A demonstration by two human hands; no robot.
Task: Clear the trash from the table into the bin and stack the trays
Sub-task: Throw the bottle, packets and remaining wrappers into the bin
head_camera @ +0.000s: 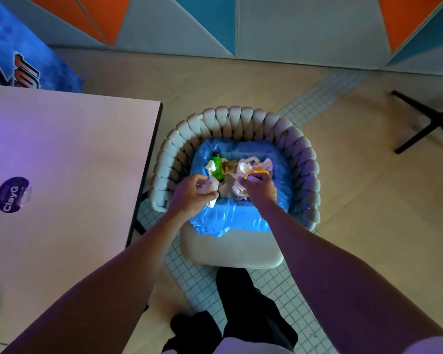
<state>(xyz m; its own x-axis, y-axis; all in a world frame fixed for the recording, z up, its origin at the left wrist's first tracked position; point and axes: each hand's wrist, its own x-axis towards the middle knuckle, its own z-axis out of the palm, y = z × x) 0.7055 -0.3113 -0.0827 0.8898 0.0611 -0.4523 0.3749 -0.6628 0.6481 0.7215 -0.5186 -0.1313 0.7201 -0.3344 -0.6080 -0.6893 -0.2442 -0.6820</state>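
— What's the setting?
— A beige tiled floor (356, 195) under a wall of orange, blue and grey triangles; a pale pink worktop (62, 162) on the left, bare but for a round purple sticker (10, 194).
— And the bin?
— A blue-bagged bin (241, 218) sits on a cream woven-back chair (230, 249), holding a green bottle (217, 167) and crumpled paper.
— The hands?
— Over the bin. The left hand (189, 198) has its fingers clenched around a crumpled white wrapper (210, 187); the right hand (260, 189) pinches crumpled pale paper (237, 186).
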